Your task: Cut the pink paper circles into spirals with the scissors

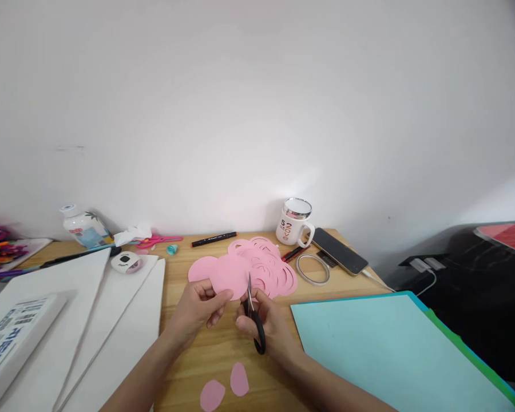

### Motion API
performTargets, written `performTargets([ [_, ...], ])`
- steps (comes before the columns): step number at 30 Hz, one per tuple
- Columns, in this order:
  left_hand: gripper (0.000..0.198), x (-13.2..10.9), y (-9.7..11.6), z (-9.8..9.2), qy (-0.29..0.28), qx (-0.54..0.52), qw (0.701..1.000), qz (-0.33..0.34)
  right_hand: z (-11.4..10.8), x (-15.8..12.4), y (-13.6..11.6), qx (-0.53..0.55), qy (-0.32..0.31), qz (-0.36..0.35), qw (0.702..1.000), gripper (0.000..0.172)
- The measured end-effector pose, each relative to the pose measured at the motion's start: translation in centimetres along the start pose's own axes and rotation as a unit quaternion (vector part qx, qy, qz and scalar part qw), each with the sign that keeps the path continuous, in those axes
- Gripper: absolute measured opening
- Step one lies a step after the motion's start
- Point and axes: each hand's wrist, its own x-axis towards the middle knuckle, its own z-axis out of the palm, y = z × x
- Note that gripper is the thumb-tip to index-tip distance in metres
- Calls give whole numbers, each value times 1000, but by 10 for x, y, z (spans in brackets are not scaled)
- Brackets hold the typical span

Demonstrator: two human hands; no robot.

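My left hand (203,306) pinches the lower edge of a round pink paper disc (229,274) between thumb and fingers. Black-handled scissors (257,326) are gripped in my right hand (268,323), their blades pointing up along the disc's right edge. Whether the blades touch the paper I cannot tell. Behind both hands lies a pile of pink paper pieces with curved cutouts (268,266), and another round pink piece (201,268) shows to the left of the disc. Two small petal-shaped pink pieces (239,379) rest on the wooden table nearer to me.
White boards (124,332) and a white box (19,337) lie at left. Along the wall stand a white bottle (86,226), pink scissors (165,239), a black marker (213,239) and a white mug (292,223). A phone (339,250), a ring (312,270) and light-blue sheets (381,343) are at right.
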Motion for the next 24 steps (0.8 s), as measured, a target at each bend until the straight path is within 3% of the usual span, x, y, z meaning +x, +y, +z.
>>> performTargets([
  [24,29,2,-1,-5,9,-13,1000,24,0,1,9,7,27,16,999,26],
])
